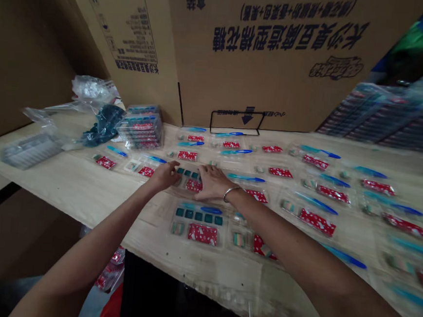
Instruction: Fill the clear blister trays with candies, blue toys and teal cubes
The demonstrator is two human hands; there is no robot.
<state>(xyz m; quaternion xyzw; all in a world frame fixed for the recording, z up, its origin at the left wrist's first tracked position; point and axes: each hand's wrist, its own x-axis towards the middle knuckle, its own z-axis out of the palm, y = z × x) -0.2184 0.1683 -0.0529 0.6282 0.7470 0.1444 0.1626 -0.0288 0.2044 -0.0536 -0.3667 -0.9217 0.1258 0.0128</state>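
A clear plastic tray lies between my two hands, with a red white-spotted packet and a row of dark teal squares in it. My left hand is closed at the tray's left edge, its fingertips beside the first square. From the right, my right hand curls over the tray, thumb and fingers around its right end. It hides part of the row. Just in front lies another tray with teal squares, a blue pen, a striped piece and a red packet.
Many similar trays with blue pens and red packets cover the table to the right. At the left are stacked packs, a teal-filled bag and clear plastic trays. A large cardboard box stands behind; more stacked packs are at right.
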